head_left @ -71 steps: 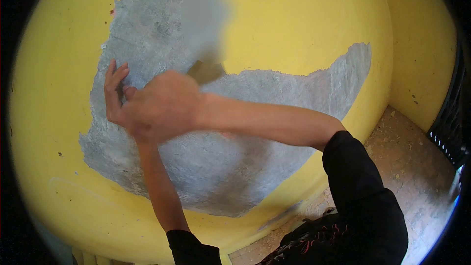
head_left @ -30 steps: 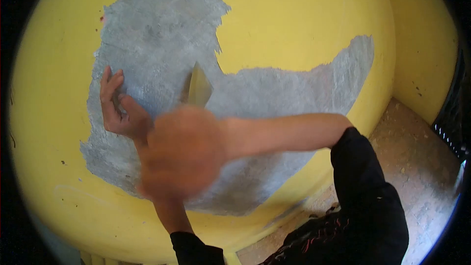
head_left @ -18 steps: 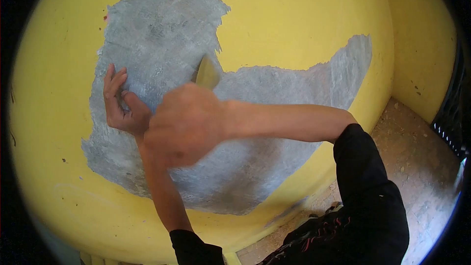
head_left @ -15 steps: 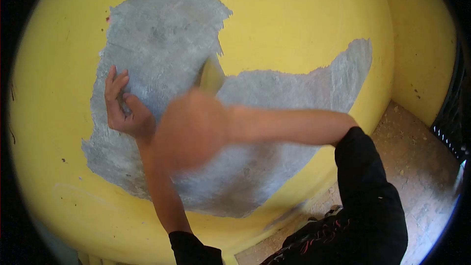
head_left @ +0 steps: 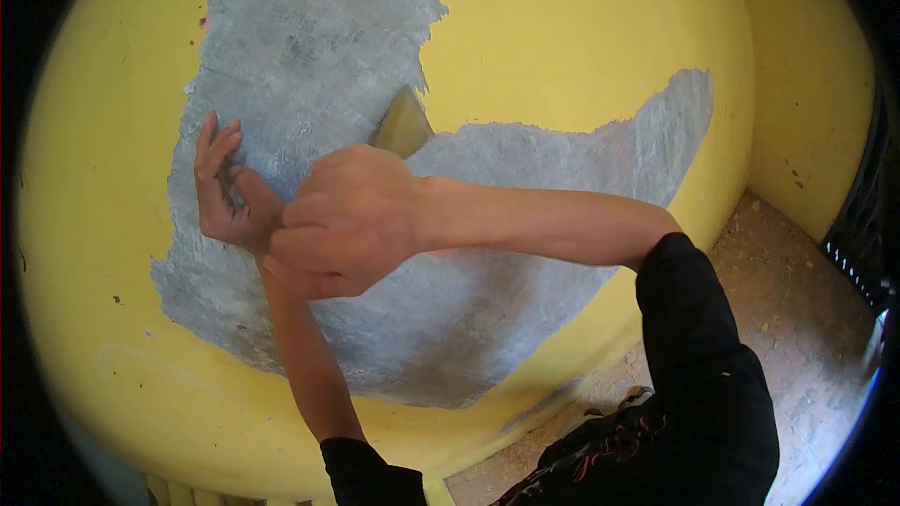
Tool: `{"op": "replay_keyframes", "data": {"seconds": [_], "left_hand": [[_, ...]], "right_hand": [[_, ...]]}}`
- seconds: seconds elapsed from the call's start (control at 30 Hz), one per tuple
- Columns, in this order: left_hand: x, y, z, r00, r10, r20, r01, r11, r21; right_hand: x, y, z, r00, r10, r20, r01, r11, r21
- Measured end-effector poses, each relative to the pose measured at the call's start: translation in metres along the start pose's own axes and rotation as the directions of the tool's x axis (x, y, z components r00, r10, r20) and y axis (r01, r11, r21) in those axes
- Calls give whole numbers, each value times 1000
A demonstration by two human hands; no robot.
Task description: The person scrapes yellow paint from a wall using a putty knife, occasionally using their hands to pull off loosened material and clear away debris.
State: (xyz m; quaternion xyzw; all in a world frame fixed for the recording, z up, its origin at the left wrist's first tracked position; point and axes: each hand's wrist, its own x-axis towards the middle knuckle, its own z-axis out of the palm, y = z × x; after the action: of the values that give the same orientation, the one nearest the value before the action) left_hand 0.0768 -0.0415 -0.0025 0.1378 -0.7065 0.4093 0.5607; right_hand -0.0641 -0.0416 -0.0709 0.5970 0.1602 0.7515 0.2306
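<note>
My right hand (head_left: 352,220) is closed in a fist, knuckles toward me, around a scraper. The handle is hidden inside the fist. The scraper's flat, tapering blade (head_left: 405,125) points up the wall, its corner at the ragged edge where the yellow paint (head_left: 544,37) meets the bare grey patch (head_left: 309,28). To the left, my left hand (head_left: 232,187) is held against the grey patch with its fingers apart and loosely bent, nothing seen in it. My right fist overlaps the left wrist in this view.
A yellow side wall (head_left: 806,75) meets this wall at a corner on the right. Below it, the brownish floor (head_left: 778,290) is strewn with small flakes. A dark slatted object (head_left: 858,215) stands at the far right edge.
My right hand has shifted slightly up with the scraper and is less blurred. My left hand stays against the grey patch, nearly unchanged.
</note>
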Motion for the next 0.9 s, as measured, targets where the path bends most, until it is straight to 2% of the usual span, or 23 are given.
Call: {"op": "replay_keyframes", "data": {"seconds": [0.07,0.1,0.13,0.2,0.27,0.3,0.4,0.47,0.57,0.7,0.77,0.8,0.87,0.9], "left_hand": [[1,-5,1,999,51,-8,-52,998,-39],[4,-8,2,998,62,-23,-63,997,-41],[6,-9,2,994,110,-15,-110,994,15],[2,-4,-5,989,136,53,-140,988,70],[3,3,-1,998,51,44,-53,997,51],[5,3,1,997,61,36,-62,997,41],[5,0,3,995,98,30,-99,993,67],[3,-4,3,994,104,-21,-104,995,3],[4,-13,-4,990,138,28,-138,990,-1],[1,-10,-7,994,109,30,-109,994,7],[3,-9,-4,992,125,29,-126,991,33],[3,-9,-6,991,125,36,-127,991,32],[6,-10,-8,981,172,90,-179,982,66],[5,-8,-8,982,169,91,-175,982,73]], "right_hand": [[11,-5,1,996,67,-59,-66,998,19],[10,-11,1,997,49,-56,-48,999,14],[7,-22,2,959,153,239,-154,988,-14],[-12,-21,1,822,292,489,-297,952,-69],[-31,29,-10,972,190,140,-158,964,-214],[-21,23,-22,981,173,86,-153,968,-199],[1,-31,-34,995,70,73,-68,997,-33],[2,-10,-23,998,51,48,-50,998,-24],[12,-8,-13,1000,1,11,-1,1000,20],[6,-19,-2,992,26,127,-15,996,-85],[12,-4,7,994,99,-51,-98,995,11],[15,-10,3,993,103,-55,-103,995,10],[22,-19,-8,987,3,-163,4,999,44],[20,-13,-6,987,5,-162,4,999,52]]}}
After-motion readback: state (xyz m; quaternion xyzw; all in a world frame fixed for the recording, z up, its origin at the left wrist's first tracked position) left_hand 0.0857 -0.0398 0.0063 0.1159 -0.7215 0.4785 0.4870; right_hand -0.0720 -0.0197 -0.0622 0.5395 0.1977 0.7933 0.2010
